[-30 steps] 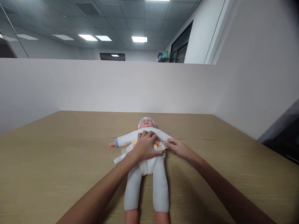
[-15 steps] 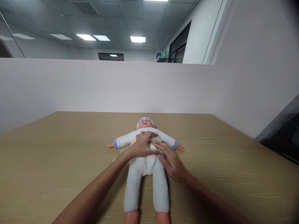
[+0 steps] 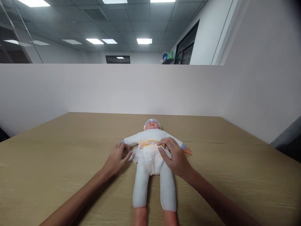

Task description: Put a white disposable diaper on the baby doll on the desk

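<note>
A baby doll point(image 3: 152, 133) in a white suit with blue cuffs lies on its back, arms spread, head at the far end. Around its hips is a white diaper point(image 3: 152, 158) with an orange patterned waistband. The diaper's left side wing sticks out loosely on the table. Beside that wing is my left hand point(image 3: 116, 159), thumb and fingers apart, the thumb tip at the wing's edge. My right hand point(image 3: 175, 157) is at the right of the waistband, thumb and forefinger close together on the diaper. It covers part of that side.
The doll lies on a wood-coloured table point(image 3: 82, 175). A low white partition point(image 3: 141, 89) rises along the table's far edge, and a white wall point(image 3: 258, 78) stands at the right. Dark objects show beyond the table at both sides.
My left hand has moved off the doll's belly to the left, beside the diaper's wing, uncovering the waistband. My right hand stays at the right side, fingers more bent. The view has shifted slightly.
</note>
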`<state>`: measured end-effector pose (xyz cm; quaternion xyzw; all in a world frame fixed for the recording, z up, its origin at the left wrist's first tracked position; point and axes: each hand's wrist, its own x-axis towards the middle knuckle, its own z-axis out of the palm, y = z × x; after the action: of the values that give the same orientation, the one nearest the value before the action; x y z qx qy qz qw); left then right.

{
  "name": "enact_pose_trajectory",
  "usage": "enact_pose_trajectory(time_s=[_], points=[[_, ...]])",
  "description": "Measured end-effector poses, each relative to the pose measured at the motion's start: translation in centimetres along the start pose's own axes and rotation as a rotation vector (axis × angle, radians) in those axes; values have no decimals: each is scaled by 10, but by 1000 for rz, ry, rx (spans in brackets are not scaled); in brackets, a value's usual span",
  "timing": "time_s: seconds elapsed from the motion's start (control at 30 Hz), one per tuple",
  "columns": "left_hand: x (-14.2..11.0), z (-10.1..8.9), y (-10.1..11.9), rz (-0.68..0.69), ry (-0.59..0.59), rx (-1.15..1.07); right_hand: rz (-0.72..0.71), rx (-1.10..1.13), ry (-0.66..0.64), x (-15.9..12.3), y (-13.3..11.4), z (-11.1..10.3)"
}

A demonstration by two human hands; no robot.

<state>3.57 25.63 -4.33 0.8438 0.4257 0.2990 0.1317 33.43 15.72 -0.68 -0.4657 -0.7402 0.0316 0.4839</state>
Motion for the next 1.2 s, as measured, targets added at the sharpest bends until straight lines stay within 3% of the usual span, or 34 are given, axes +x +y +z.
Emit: enact_pose_trajectory(time_s=[0.13, 0.27, 0.37, 0.5, 0.7, 0.83, 0.93, 1.07, 1.2], points=[[-2, 3, -9, -107, -81, 64, 143, -185, -170, 41, -21, 26], [7, -2, -11, -251, -189, -129, 246, -264, -241, 60, -22, 45], [20, -15, -7, -280, -244, -295, 278, -283, -261, 60, -20, 47], [44, -17, 18, -256, -174, -483, 291, -286, -281, 57, -21, 44], [74, 22, 60, -187, -179, -664, 246, -280, -307, 57, -16, 44], [72, 37, 53, -197, -96, -738, 227, -263, -299, 57, -10, 43], [63, 39, 42, -175, -28, -729, 226, -239, -268, 55, -5, 45], [57, 43, 36, -115, -38, -682, 237, -169, -205, 55, 8, 49], [57, 46, 38, -157, 49, -620, 234, -93, -111, 57, 14, 46]])
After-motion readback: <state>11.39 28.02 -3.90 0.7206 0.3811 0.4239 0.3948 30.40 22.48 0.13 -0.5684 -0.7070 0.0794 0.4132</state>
